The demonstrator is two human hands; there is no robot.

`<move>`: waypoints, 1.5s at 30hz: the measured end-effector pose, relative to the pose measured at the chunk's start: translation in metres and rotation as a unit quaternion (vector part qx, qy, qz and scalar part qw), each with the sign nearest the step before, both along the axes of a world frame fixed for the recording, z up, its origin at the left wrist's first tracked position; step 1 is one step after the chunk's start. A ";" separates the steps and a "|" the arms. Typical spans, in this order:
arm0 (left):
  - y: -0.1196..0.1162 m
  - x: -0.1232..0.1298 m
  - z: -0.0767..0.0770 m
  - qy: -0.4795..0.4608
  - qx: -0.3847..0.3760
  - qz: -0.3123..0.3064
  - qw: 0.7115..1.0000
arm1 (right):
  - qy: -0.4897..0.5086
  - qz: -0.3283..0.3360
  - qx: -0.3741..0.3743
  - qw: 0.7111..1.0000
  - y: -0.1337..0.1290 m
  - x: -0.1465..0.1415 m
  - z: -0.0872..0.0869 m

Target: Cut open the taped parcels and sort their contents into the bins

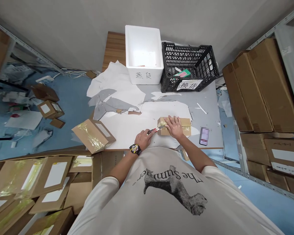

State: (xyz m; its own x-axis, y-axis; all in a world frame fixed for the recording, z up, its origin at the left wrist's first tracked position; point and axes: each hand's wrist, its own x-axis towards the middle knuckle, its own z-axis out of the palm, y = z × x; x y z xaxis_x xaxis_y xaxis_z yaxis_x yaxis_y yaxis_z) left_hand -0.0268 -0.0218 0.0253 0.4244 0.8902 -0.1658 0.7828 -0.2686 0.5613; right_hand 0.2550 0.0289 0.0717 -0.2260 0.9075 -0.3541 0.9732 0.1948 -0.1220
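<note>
A small cardboard box with clear yellowish tape along its top lies on the table in front of me. My right hand rests flat on the box, fingers stretched over the taped top. Gripped in my left hand is a utility knife with a red and black handle. Its blade reaches the left end of the box, by the tape and close to my right fingertips. Whether the blade has gone into the tape I cannot tell.
A white foam box and a black plastic crate stand at the back. A phone lies right of the small box. A larger taped carton sits at the table's left edge. Stacked cartons fill the lower left; shelved cartons line the right.
</note>
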 end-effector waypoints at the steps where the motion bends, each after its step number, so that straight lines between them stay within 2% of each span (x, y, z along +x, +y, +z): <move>1: 0.000 0.004 0.000 -0.001 -0.003 0.004 1.000 | 0.000 0.000 0.001 1.000 0.000 0.000 0.000; 5: 0.005 0.015 0.002 -0.010 -0.001 0.005 1.000 | -0.011 -0.008 0.000 1.000 0.002 0.000 0.000; 8: 0.005 0.014 0.001 -0.009 0.006 0.007 1.000 | -0.011 -0.010 0.004 1.000 0.002 -0.003 0.002; 11: 0.007 0.005 -0.001 0.002 0.006 0.061 0.998 | -0.002 -0.009 0.015 1.000 0.001 -0.003 0.001; 14: 0.026 -0.010 0.003 0.003 0.024 0.185 0.982 | 0.013 -0.004 0.024 1.000 0.002 0.002 -0.005; 15: 0.035 -0.014 0.006 -0.001 0.035 0.208 0.977 | 0.019 -0.002 0.031 0.999 0.002 0.004 -0.008; 18: 0.059 -0.021 0.015 0.005 0.037 0.194 0.980 | 0.038 -0.002 0.076 0.996 0.002 0.008 -0.020; 20: 0.067 -0.020 0.015 0.027 0.016 0.182 0.983 | 0.052 0.004 0.109 0.993 0.002 0.009 -0.028; 23: 0.060 -0.015 0.002 0.064 -0.020 0.167 0.984 | 0.064 0.017 0.140 0.988 0.000 0.010 -0.037; 29: 0.024 -0.024 -0.046 0.088 -0.103 0.148 0.980 | 0.086 0.014 0.147 0.985 0.000 0.014 -0.045; 34: 0.016 -0.041 -0.073 0.067 -0.096 0.144 0.983 | 0.113 0.020 0.123 0.986 -0.001 0.019 -0.041; 37: 0.016 -0.047 -0.083 0.050 -0.081 0.145 0.985 | 0.136 0.006 0.126 0.983 -0.012 0.029 -0.034; 40: 0.017 -0.048 -0.090 0.023 -0.053 0.157 0.986 | 0.164 -0.057 0.163 0.971 -0.033 0.050 -0.027; 45: 0.028 -0.033 -0.084 -0.064 -0.025 0.138 0.988 | 0.214 -0.191 0.228 0.931 -0.072 0.102 -0.028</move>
